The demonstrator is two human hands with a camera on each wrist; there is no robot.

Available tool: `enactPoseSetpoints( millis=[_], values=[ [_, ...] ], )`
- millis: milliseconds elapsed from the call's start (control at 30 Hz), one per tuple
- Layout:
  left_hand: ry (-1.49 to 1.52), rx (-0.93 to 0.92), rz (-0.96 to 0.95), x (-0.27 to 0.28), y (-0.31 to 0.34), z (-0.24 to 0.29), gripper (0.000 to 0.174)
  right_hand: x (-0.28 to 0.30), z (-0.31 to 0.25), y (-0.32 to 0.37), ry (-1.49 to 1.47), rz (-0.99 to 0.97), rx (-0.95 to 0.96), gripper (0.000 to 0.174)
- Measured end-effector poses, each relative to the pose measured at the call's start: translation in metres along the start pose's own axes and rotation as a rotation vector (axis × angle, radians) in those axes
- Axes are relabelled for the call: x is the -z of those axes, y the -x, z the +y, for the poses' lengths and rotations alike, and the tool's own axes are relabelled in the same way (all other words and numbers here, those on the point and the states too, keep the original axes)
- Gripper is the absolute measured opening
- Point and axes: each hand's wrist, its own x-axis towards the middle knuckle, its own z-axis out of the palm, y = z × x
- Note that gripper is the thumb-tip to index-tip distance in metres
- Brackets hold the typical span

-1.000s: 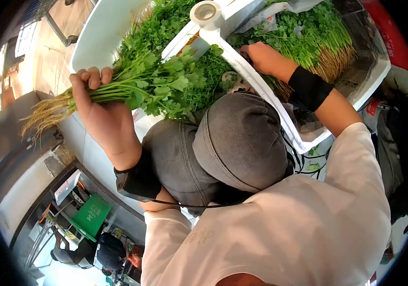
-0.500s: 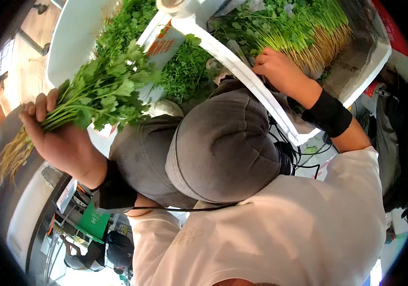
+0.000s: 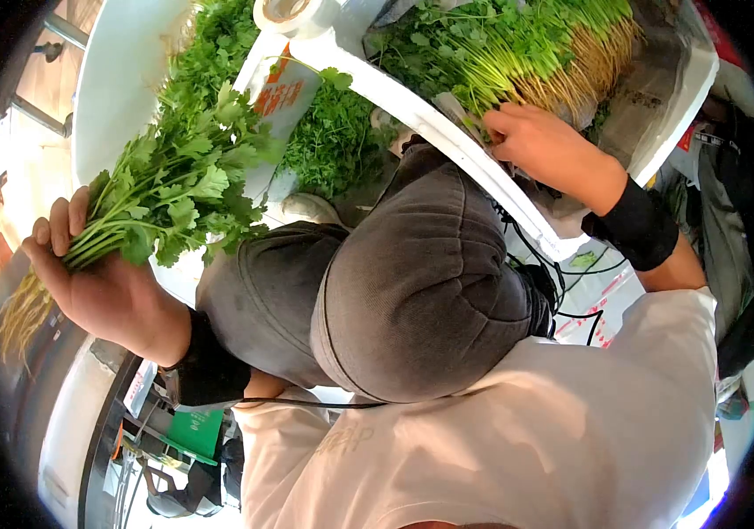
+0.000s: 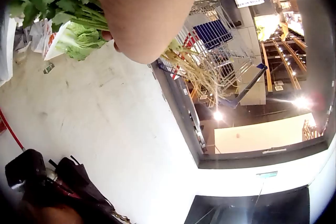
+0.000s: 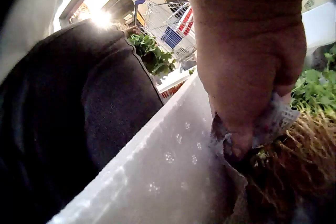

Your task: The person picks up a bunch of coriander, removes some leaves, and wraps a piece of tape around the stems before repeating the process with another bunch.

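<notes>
My left hand (image 3: 117, 295) grips a leafy green bunch (image 3: 174, 194) by its stems, its pale roots (image 3: 29, 313) hanging out past the fingers at the far left. Inside the white foam box (image 3: 447, 137), my right hand (image 3: 553, 150) reaches down beside the root ends of a large pile of greens (image 3: 518, 53). In the right wrist view, the fingers of the right hand (image 5: 252, 82) are at a crumpled printed sheet (image 5: 273, 121) next to brown roots (image 5: 299, 155); their tips are partly hidden, and whether they pinch it is unclear.
A second white box (image 3: 117, 97) with greens stands at the upper left. A tape roll (image 3: 284, 9) lies on the foam box's corner. More greens (image 3: 333, 141) are beyond the knees. Black cables (image 3: 562, 300) run beside the right knee. A shopping cart (image 4: 215, 40) stands farther off.
My left hand has moved left and down with the bunch. The right hand has shifted right and down, from among the leaves to beside the root ends.
</notes>
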Motion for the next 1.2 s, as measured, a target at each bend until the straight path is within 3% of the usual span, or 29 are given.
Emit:
enactPoseSetpoints(
  millis=[467,600,700,867,1000,1067,1133,1200],
  values=[
    [0.029,0.019,-0.055,-0.010,0.003,-0.007,0.021,0.040,-0.012,0.076,-0.002,-0.363,-0.154,0.012],
    [0.051,0.061,-0.088,-0.010,0.001,-0.006,0.019,0.083,-0.014,0.094,-0.194,-0.372,-0.250,0.017],
    [0.102,0.089,-0.110,-0.012,0.001,-0.008,0.018,0.123,-0.015,0.106,-0.280,-0.309,-0.294,0.015],
    [0.125,0.096,-0.105,-0.015,0.000,-0.011,0.020,0.162,0.004,0.150,0.164,-0.114,-0.636,0.028],
    [0.033,0.053,-0.114,-0.018,0.003,-0.015,0.021,0.176,0.013,0.164,0.506,0.011,-0.844,0.026],
    [0.043,0.049,-0.121,-0.019,0.004,-0.017,0.020,0.177,0.043,0.173,0.675,0.192,-1.021,0.027],
    [0.051,0.043,-0.129,-0.019,0.006,-0.017,0.019,0.176,0.054,0.164,0.755,0.228,-1.052,0.033],
    [0.002,0.020,-0.084,-0.022,0.008,-0.017,0.019,0.171,0.090,0.159,0.731,0.403,-0.951,0.041]
  ],
)
